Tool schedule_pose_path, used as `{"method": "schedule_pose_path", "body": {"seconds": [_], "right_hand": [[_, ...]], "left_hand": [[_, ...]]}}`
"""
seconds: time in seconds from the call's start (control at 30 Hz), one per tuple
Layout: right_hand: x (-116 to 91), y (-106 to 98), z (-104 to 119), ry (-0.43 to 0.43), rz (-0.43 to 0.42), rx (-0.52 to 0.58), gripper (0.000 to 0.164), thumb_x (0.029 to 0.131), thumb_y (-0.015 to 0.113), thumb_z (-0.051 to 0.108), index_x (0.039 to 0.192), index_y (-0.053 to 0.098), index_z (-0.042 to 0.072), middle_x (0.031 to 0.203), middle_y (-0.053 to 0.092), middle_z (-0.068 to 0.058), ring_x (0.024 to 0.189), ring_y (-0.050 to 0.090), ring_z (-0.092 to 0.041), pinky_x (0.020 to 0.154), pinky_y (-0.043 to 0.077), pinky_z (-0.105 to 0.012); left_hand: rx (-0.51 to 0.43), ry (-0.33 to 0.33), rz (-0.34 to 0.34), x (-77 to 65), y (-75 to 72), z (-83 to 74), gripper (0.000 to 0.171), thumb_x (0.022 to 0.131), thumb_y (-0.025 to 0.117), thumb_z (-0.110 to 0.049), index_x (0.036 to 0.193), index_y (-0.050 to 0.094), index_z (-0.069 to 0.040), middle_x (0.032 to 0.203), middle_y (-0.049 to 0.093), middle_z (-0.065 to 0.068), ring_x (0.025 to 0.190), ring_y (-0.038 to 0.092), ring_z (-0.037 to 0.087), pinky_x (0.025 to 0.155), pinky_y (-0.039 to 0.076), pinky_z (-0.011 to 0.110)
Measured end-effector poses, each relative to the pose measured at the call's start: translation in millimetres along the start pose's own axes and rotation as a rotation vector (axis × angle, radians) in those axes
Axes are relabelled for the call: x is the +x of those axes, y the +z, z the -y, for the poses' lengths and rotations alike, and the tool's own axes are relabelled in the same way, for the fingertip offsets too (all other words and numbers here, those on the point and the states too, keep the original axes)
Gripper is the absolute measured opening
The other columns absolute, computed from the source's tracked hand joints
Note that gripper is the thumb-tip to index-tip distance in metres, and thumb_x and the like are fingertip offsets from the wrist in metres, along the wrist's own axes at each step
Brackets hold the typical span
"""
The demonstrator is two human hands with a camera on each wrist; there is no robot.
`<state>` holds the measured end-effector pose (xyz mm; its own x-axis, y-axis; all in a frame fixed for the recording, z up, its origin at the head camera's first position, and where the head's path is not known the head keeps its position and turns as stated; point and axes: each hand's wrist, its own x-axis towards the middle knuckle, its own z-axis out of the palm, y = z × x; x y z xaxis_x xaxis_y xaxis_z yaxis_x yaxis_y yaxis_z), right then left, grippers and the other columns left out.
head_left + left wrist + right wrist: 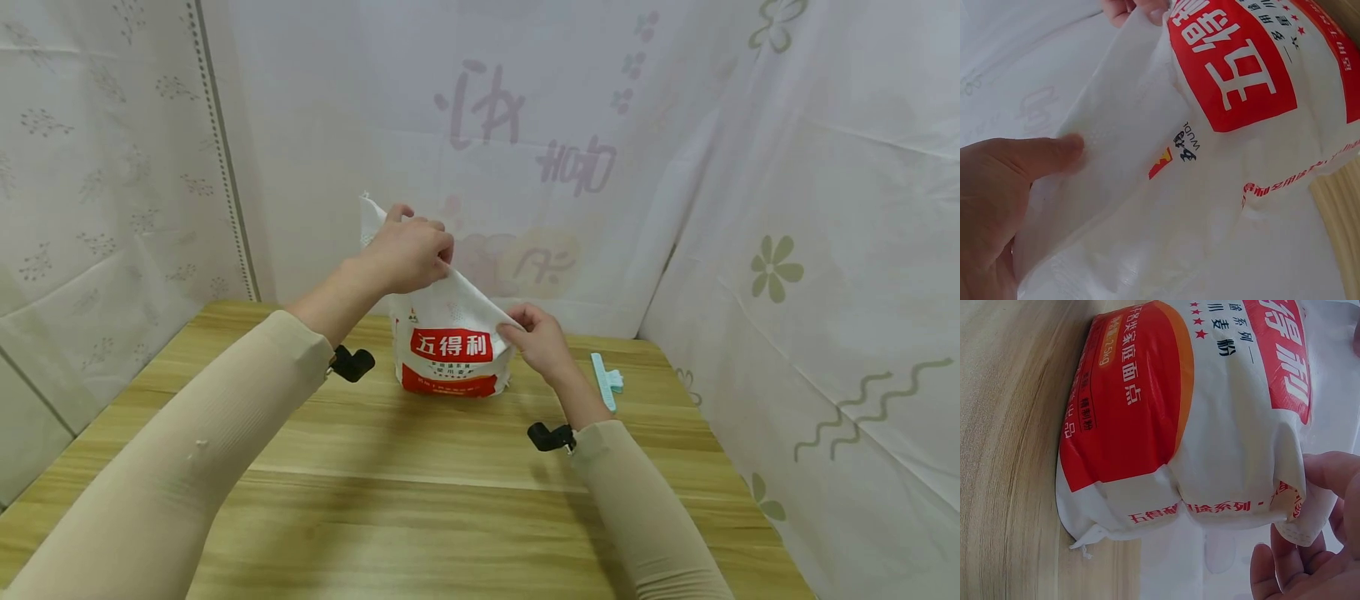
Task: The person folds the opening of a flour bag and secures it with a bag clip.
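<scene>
A white flour bag with red printed panels stands upright near the back of the table. My left hand pinches the bag's upper edge, thumb on the near side, and the bag's left corner rises past it. On the right, my right hand grips the folded top edge lower down, so the edge slopes from left to right. The left wrist view shows the thumb of the left hand on the white film. In the right wrist view the right hand holds the bag's corner between thumb and fingers.
A light-blue sealing clip lies on the wooden table, right of the bag beyond the right wrist. Patterned curtains hang behind the table and on both sides. Each wrist carries a black camera mount.
</scene>
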<state>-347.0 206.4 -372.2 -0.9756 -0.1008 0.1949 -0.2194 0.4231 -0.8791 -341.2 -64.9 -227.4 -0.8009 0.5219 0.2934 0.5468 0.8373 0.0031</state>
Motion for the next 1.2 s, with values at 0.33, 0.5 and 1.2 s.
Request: {"method": "schedule_pose_path", "body": {"seconds": [0.33, 0.5, 1.2], "right_hand": [[-2, -1, 0, 0.021, 0.034, -0.028, 0.028, 0.106, 0.073, 0.022, 0.130, 0.074, 0.007, 0.123, 0.074, -0.015, 0.113, 0.067, -0.027, 0.101, 0.058, -0.042], [-1, 0, 1, 0.018, 0.040, -0.037, 0.028, 0.106, 0.072, 0.022, 0.130, 0.076, 0.006, 0.127, 0.076, -0.017, 0.114, 0.068, -0.027, 0.103, 0.058, -0.044], [-1, 0, 5, -0.001, 0.018, -0.043, 0.021, 0.104, 0.075, 0.022, 0.115, 0.074, 0.004, 0.112, 0.074, -0.012, 0.107, 0.065, -0.026, 0.095, 0.056, -0.039]], "left_hand": [[0.087, -0.012, 0.046, 1.4, 6.5, -6.9, 0.031, 0.097, 0.084, -0.032, 0.125, 0.083, -0.017, 0.126, 0.075, 0.009, 0.130, 0.063, 0.034, 0.129, 0.024, 0.065], [0.077, -0.025, 0.038, -0.3, 8.8, -7.2, 0.023, 0.098, 0.084, -0.028, 0.118, 0.084, -0.017, 0.121, 0.073, 0.008, 0.130, 0.060, 0.034, 0.131, 0.018, 0.065], [0.111, -0.023, 0.132, 3.5, 2.2, -17.8, 0.020, 0.098, 0.074, -0.015, 0.117, 0.081, -0.014, 0.115, 0.081, 0.008, 0.101, 0.072, 0.028, 0.096, 0.062, 0.049]]}}
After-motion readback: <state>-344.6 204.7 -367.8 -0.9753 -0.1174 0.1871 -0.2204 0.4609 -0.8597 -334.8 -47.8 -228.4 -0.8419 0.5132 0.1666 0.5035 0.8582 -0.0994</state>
